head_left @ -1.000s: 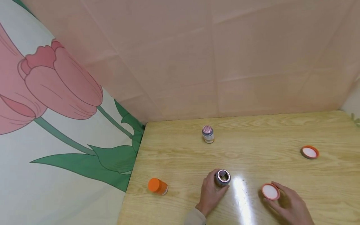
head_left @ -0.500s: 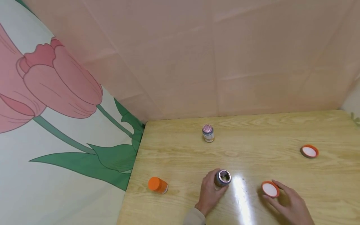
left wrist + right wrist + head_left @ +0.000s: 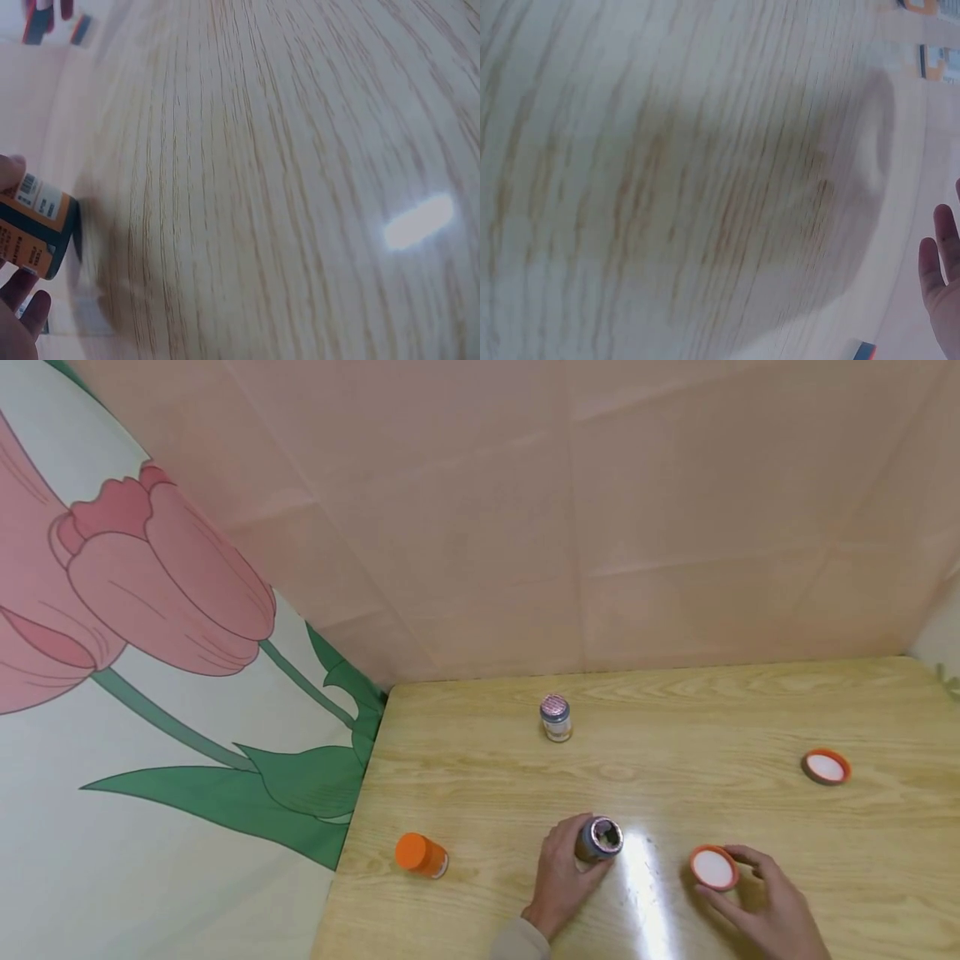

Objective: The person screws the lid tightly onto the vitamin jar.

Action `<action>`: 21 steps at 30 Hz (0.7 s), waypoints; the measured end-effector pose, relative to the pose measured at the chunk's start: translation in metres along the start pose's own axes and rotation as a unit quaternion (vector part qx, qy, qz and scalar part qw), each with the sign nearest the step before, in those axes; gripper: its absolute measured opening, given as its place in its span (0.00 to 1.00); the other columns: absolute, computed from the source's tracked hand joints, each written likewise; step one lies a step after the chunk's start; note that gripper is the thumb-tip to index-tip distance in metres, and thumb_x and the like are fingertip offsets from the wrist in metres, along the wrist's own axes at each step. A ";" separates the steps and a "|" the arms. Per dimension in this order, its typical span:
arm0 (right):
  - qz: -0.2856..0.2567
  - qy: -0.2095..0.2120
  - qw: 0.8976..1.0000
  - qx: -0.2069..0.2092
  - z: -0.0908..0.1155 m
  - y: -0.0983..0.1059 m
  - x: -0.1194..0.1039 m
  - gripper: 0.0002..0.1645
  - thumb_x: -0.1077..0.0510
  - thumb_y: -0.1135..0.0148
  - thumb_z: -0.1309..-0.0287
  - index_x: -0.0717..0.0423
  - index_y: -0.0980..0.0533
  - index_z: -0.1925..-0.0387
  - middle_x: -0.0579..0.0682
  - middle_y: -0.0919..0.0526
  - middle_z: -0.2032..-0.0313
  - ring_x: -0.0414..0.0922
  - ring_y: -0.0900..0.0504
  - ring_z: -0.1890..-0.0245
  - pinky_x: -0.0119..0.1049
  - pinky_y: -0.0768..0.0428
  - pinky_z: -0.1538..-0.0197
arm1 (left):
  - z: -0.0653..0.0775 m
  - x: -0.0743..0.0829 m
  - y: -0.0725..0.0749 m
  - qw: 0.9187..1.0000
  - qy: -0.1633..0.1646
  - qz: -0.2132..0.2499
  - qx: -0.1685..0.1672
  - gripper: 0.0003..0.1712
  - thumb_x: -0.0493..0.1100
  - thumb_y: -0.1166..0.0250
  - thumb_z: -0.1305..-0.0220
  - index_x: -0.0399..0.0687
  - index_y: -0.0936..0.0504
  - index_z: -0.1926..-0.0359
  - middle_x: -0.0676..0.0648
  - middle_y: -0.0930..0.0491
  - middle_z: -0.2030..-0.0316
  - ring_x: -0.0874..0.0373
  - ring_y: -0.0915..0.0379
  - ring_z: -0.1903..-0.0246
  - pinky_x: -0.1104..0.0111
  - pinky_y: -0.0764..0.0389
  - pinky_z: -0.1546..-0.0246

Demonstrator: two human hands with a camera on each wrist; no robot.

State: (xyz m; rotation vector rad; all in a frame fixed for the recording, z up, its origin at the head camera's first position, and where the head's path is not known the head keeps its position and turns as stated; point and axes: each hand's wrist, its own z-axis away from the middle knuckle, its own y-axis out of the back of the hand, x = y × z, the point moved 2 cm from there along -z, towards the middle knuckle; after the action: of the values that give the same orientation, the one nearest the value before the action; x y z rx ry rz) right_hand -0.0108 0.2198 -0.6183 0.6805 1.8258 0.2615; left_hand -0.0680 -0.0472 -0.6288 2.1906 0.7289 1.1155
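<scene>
My left hand [image 3: 558, 878] grips a small dark jar [image 3: 592, 847] around its side, above the table. The jar is tilted, and its silver foil seal has a ragged hole in it. In the left wrist view, the orange, green and white label of this jar [image 3: 37, 225] shows between the fingers. To the right, my right hand [image 3: 776, 906] pinches a round orange-rimmed lid [image 3: 714, 868] by its edge, white inner side up. The lid is apart from the jar. In the right wrist view, some fingers [image 3: 945, 255] show at the right edge; the lid is hidden there.
Further back on the wood-grain table [image 3: 675, 718] stands a second jar [image 3: 556, 718] with intact foil. An orange-capped jar [image 3: 422, 856] lies tipped at left. Another lid [image 3: 826, 767] lies inner side up at right. Cloth hangings border the back and left.
My left hand has shifted the jar slightly right and tilted its mouth a little more. My right hand has brought its lid slightly left.
</scene>
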 end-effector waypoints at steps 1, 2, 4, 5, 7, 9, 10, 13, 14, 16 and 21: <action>-0.001 0.001 1.000 0.002 0.000 -0.001 -0.001 0.46 0.66 0.15 0.80 0.67 0.26 0.49 0.11 0.32 0.50 0.10 0.36 0.49 0.07 0.42 0.50 | 0.000 0.000 0.000 1.000 -0.002 -0.001 0.002 0.41 0.48 0.19 0.56 0.50 0.26 0.39 0.53 0.19 0.48 0.61 0.22 0.49 0.69 0.22 0.49; -0.003 0.003 1.000 0.003 0.000 -0.002 -0.001 0.46 0.67 0.15 0.81 0.67 0.26 0.50 0.12 0.32 0.51 0.10 0.35 0.50 0.07 0.41 0.50 | 0.000 0.001 0.000 1.000 -0.005 -0.004 0.004 0.41 0.49 0.19 0.56 0.50 0.25 0.40 0.53 0.19 0.48 0.61 0.22 0.49 0.69 0.23 0.49; -0.005 0.006 1.000 0.005 -0.001 -0.005 -0.002 0.46 0.67 0.15 0.82 0.67 0.25 0.50 0.13 0.31 0.51 0.10 0.35 0.49 0.07 0.41 0.50 | 0.001 0.002 0.000 1.000 -0.005 -0.006 0.003 0.41 0.49 0.19 0.56 0.51 0.25 0.39 0.53 0.19 0.47 0.61 0.22 0.49 0.70 0.23 0.49; -0.006 0.008 1.000 0.005 -0.001 -0.006 -0.002 0.46 0.68 0.15 0.82 0.67 0.25 0.51 0.13 0.31 0.51 0.11 0.35 0.49 0.07 0.41 0.49 | 0.001 0.003 0.001 1.000 -0.003 -0.005 0.001 0.41 0.49 0.19 0.56 0.51 0.25 0.39 0.54 0.19 0.47 0.61 0.22 0.49 0.69 0.23 0.48; -0.006 0.014 1.000 0.006 -0.002 -0.007 -0.004 0.46 0.68 0.15 0.83 0.67 0.24 0.51 0.13 0.32 0.51 0.11 0.35 0.49 0.07 0.42 0.49 | 0.001 0.004 0.001 1.000 0.002 -0.002 -0.005 0.41 0.49 0.19 0.56 0.52 0.25 0.39 0.54 0.20 0.47 0.62 0.23 0.48 0.68 0.23 0.47; -0.008 0.020 1.000 0.005 -0.004 -0.009 -0.006 0.45 0.68 0.15 0.84 0.67 0.23 0.52 0.13 0.32 0.51 0.11 0.35 0.48 0.07 0.42 0.48 | 0.001 0.006 0.002 1.000 0.011 0.008 -0.016 0.41 0.49 0.19 0.56 0.54 0.25 0.39 0.54 0.20 0.46 0.62 0.23 0.47 0.67 0.23 0.45; -0.009 0.023 1.000 0.004 -0.004 -0.010 -0.008 0.45 0.68 0.15 0.84 0.66 0.23 0.52 0.13 0.32 0.51 0.11 0.35 0.48 0.07 0.42 0.48 | 0.001 0.006 0.002 1.000 0.014 0.010 -0.020 0.41 0.49 0.19 0.56 0.54 0.25 0.39 0.54 0.20 0.46 0.62 0.23 0.47 0.67 0.23 0.44; -0.009 0.028 1.000 -0.001 -0.005 -0.012 -0.011 0.45 0.67 0.15 0.83 0.65 0.23 0.52 0.13 0.32 0.50 0.11 0.35 0.48 0.06 0.43 0.47 | 0.001 0.007 0.002 0.999 0.021 0.019 -0.028 0.42 0.48 0.19 0.57 0.55 0.25 0.39 0.54 0.20 0.47 0.62 0.23 0.46 0.67 0.22 0.44; -0.009 0.029 1.000 -0.004 -0.006 -0.012 -0.012 0.45 0.67 0.15 0.83 0.65 0.22 0.51 0.13 0.32 0.50 0.11 0.36 0.47 0.06 0.43 0.46 | 0.002 0.008 0.002 0.999 0.022 0.019 -0.028 0.42 0.48 0.19 0.57 0.56 0.25 0.39 0.54 0.21 0.47 0.62 0.23 0.47 0.67 0.22 0.44; -0.007 0.030 0.999 -0.010 -0.006 -0.013 -0.013 0.45 0.66 0.14 0.82 0.63 0.22 0.51 0.14 0.32 0.50 0.11 0.36 0.46 0.06 0.44 0.45 | 0.002 0.007 0.002 0.999 0.016 0.015 -0.024 0.42 0.47 0.18 0.58 0.55 0.25 0.39 0.53 0.21 0.47 0.62 0.22 0.48 0.67 0.21 0.46; 0.000 0.028 0.999 -0.022 -0.007 -0.015 -0.015 0.45 0.64 0.14 0.79 0.60 0.22 0.49 0.14 0.33 0.48 0.10 0.38 0.45 0.05 0.46 0.44 | 0.004 0.007 0.002 1.000 0.001 0.001 -0.016 0.43 0.47 0.17 0.60 0.53 0.25 0.39 0.52 0.20 0.48 0.61 0.22 0.48 0.68 0.20 0.47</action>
State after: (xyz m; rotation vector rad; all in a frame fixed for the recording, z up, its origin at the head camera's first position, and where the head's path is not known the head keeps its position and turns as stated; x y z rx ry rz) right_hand -0.0187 0.1996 -0.6113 0.6493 1.8679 0.3220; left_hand -0.0611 -0.0450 -0.6255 2.1646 0.7060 1.1218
